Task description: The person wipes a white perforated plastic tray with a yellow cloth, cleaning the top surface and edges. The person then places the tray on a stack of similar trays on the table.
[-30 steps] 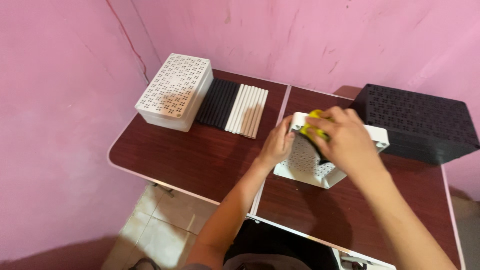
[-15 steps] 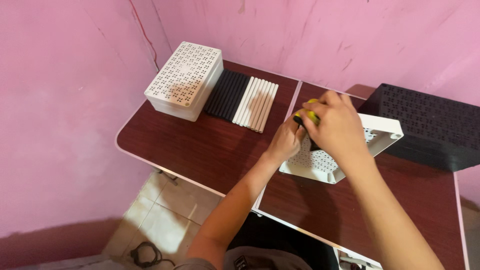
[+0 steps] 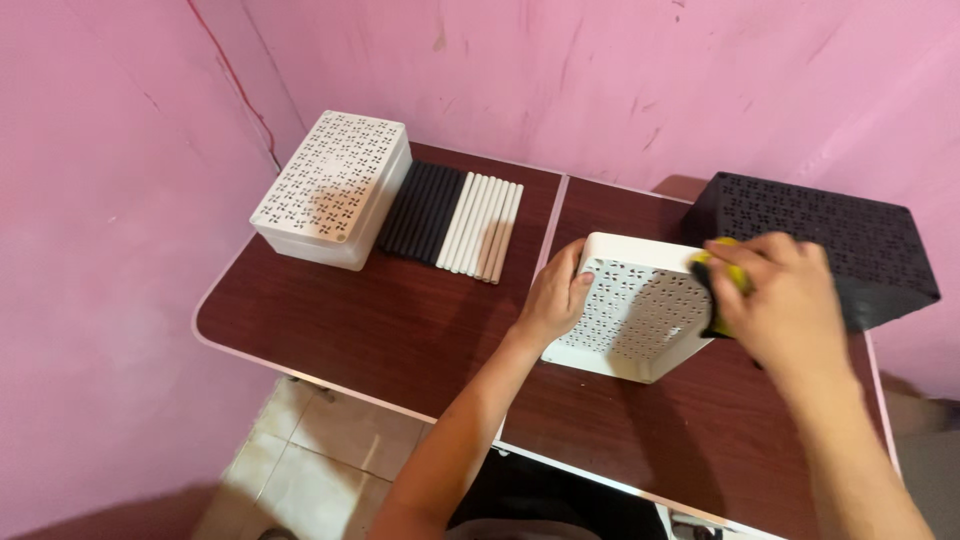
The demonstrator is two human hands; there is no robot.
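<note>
While left hand [image 3: 553,296] grips white panel [image 3: 632,318] | right hand [image 3: 787,300] clutches yellow sponge [image 3: 728,272]

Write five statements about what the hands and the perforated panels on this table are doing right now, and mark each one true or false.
1. The left hand grips the left edge of the white perforated panel. True.
2. The right hand presses a yellow and black sponge at the panel's right edge. True.
3. The rods are all white. False: the left group is black, the right group white.
4. The black perforated stack stands at the left corner of the table. False: it is at the right, behind the right hand; the white perforated stack holds the left corner.
5. The white panel lies on top of the rods. False: it rests apart from them, to their right.
</note>
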